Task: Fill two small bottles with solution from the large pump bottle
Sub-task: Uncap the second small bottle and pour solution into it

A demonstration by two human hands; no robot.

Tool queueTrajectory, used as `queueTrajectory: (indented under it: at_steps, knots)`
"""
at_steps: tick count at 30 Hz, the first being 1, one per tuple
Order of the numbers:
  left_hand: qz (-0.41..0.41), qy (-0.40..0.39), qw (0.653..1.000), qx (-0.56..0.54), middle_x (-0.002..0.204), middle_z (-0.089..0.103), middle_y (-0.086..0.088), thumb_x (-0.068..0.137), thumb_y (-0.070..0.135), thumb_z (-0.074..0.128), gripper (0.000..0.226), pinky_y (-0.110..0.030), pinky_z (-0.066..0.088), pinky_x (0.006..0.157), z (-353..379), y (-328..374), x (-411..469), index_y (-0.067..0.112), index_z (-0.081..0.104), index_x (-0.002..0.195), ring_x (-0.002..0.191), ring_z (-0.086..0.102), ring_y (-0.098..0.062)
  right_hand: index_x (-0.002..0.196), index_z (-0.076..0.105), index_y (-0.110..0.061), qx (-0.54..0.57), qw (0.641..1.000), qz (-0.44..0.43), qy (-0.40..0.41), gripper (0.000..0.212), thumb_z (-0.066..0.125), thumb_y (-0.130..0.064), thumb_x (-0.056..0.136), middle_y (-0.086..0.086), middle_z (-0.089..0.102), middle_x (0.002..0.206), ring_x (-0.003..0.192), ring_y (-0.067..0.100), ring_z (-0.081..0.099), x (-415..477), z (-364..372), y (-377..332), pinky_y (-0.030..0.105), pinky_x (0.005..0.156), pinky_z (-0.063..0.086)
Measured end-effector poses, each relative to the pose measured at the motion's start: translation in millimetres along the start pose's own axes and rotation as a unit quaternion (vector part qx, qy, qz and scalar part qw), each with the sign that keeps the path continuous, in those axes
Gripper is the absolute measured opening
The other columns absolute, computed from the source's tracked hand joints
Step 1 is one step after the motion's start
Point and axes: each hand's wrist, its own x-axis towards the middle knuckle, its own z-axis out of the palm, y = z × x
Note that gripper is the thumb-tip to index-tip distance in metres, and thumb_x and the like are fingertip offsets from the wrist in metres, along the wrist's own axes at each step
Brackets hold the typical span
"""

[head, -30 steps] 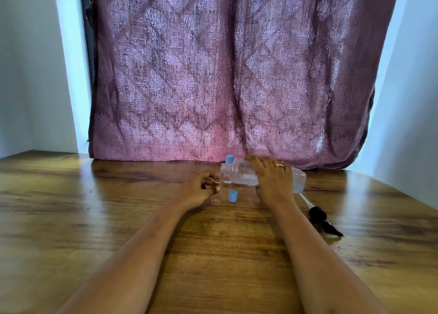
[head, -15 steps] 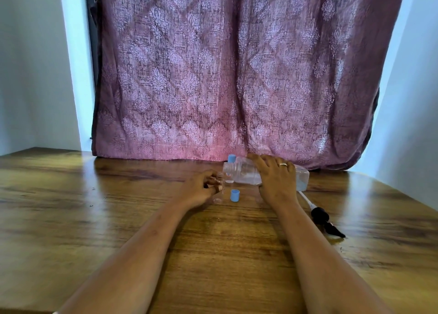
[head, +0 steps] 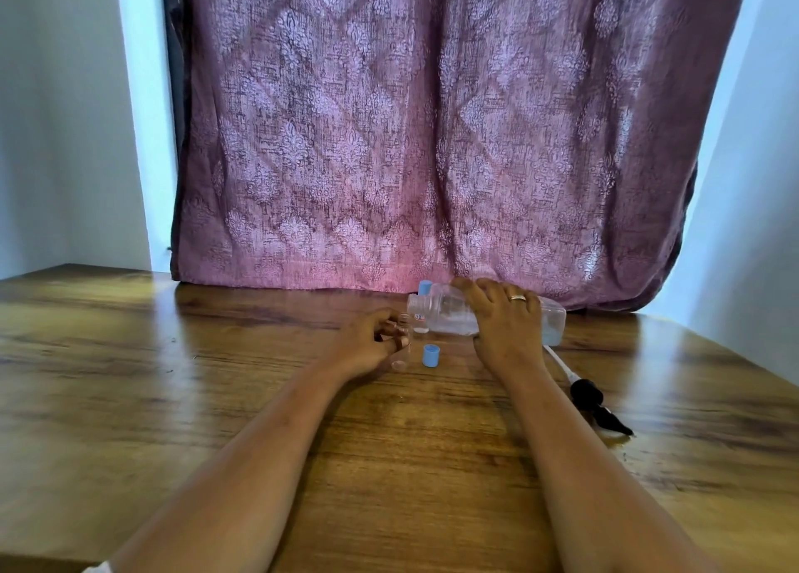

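Note:
My right hand [head: 503, 326] grips the large clear bottle [head: 449, 313], tipped on its side with its open mouth pointing left. My left hand [head: 367, 343] holds a small clear bottle [head: 403, 347] upright on the table, its mouth just below and left of the large bottle's mouth. A second small bottle [head: 421, 324] with a blue cap [head: 424, 287] stands behind, partly hidden by the large bottle. A loose blue cap [head: 431, 355] sits on the table between my hands. The black pump head [head: 594, 404] with its white tube lies to the right.
The wooden table [head: 216, 399] stretches wide on both sides. A purple patterned curtain [head: 432, 140] hangs right behind the bottles at the table's far edge. White walls flank it.
The view has shifted slightly; the large bottle has tilted a little further towards the small bottle. Both hands keep their holds.

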Motion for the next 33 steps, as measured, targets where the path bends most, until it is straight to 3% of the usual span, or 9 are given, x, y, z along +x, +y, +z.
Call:
queueTrajectory:
  at_steps: [14,33]
  knots:
    - [0.006,-0.001,1.0,0.014,0.112,0.066,0.0,0.087,0.015,0.065,0.038,-0.02,0.037,0.088,-0.6,3.7,-1.7,0.016,0.056,0.123,0.099,0.055,-0.007,0.124,0.039,-0.038,0.002,1.0,-0.007,0.004,0.08,0.064,0.005,0.061,0.0,0.063,0.113,0.098,0.031,0.059,1.3,1.0,0.7,0.048,0.089,0.042]
    - [0.007,-0.004,1.0,0.025,0.11,0.068,0.002,0.085,0.02,0.067,0.037,-0.032,0.046,0.096,-0.9,-3.5,3.0,0.022,0.058,0.121,0.105,0.06,-0.013,0.124,0.043,-0.037,0.006,1.0,-0.012,0.02,0.078,0.06,0.005,0.061,-0.001,0.062,0.116,0.102,0.031,0.057,2.5,1.9,1.6,0.049,0.094,0.038]
